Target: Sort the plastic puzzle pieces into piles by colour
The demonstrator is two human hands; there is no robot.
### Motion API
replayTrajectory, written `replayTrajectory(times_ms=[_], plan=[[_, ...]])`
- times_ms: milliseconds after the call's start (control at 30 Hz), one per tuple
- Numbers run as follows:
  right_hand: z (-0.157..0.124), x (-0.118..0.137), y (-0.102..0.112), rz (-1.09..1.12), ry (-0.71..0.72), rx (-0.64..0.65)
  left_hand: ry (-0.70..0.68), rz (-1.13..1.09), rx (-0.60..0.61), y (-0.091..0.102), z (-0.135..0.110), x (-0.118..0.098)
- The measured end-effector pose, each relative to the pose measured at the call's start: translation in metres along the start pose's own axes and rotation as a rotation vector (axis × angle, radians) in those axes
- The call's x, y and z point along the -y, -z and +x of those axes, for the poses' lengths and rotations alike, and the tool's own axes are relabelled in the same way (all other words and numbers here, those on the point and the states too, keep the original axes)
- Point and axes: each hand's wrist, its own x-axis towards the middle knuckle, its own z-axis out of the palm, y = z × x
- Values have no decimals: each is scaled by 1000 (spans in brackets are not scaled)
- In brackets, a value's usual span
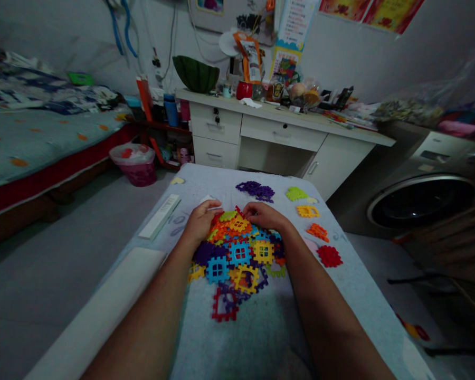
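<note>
A heap of coloured interlocking plastic tiles [239,256] lies in the middle of a low table covered with a pale blue cloth [257,327]. My left hand [201,219] rests on the heap's far left edge with its fingers curled over the tiles. My right hand [263,214] sits on the far right edge, fingers bent and pinching at an orange and yellow tile [237,222]. Sorted little groups lie apart: purple tiles [257,190], green tiles [296,194], a yellow tile [307,211], an orange tile [317,231] and a red tile [330,256].
A white flat strip [160,215] lies at the table's left edge. A white desk [281,132] crowded with items stands beyond, a washing machine [423,195] to the right, a bed [35,148] and a pink bin [135,163] to the left.
</note>
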Motion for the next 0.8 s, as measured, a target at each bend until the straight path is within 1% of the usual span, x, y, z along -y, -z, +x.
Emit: replayTrajectory(times_ms=[67,133,200,300,400,500,600,700,800], plan=[[0,1,0,-29,1,0,-54,88,-38,1,1,2],[1,4,0,-69,11,-12,-78,194,-64,2,2,3],[1,7,1,-109,37,-36,-70,274,-61,3,1,1],[2,15,-1,-141,110,-74,-91,317,-57,2,1,1],[2,22,-7,-178,164,-87,-94,264,-34,1,2,3],[4,26,-16,-264,163,-60,-47,184,12,0,3,3],[6,27,-22,-341,152,-55,-36,136,33,1,2,2],[8,27,-21,-366,152,-66,-48,105,51,1,2,0],[6,29,-13,-298,167,-79,-50,86,54,0,2,0]])
